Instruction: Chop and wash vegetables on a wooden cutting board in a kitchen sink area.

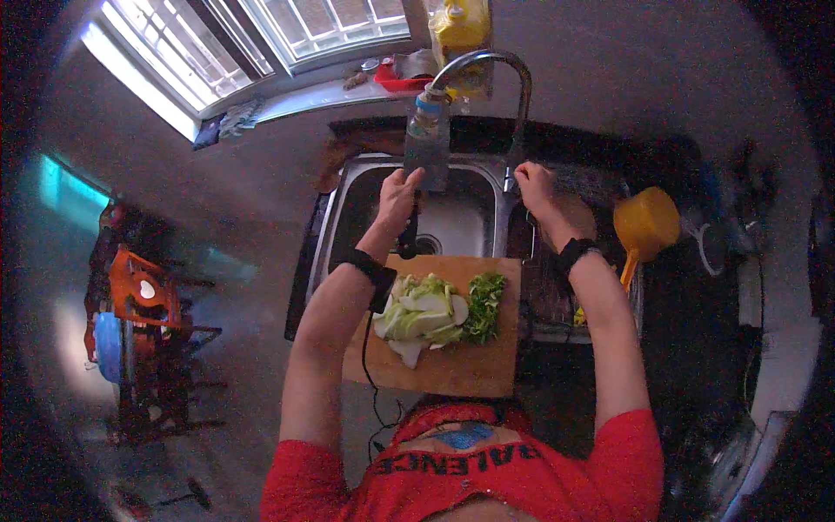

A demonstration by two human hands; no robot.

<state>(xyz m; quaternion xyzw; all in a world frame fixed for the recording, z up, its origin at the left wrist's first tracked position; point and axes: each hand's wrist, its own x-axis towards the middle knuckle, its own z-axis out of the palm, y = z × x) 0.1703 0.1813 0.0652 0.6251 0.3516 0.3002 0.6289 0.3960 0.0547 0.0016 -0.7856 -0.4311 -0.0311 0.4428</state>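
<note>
My left hand (pixel 399 192) grips a knife by its black handle (pixel 409 235) over the sink. The knife's broad blade (pixel 427 160) seems to point away from me, under the spout with its blue-ringed nozzle (pixel 428 104). Beside the base of the chrome faucet (pixel 524 91), my right hand (pixel 535 186) has curled fingers; whether they hold the faucet's lever is unclear. Nearer my body, a wooden cutting board (pixel 450 375) lies across the sink's near edge. It bears a heap of sliced pale green vegetable (pixel 424 310) and chopped green leaves (pixel 485 307) to its right.
The steel sink basin (pixel 463 215) lies beyond the board. An orange-yellow dipper (pixel 646 215) is at the right. Behind the sink, a red tray (pixel 401 81) and a yellow container (pixel 458 29) are by the window. A cable (pixel 372 378) hangs from my left wrist.
</note>
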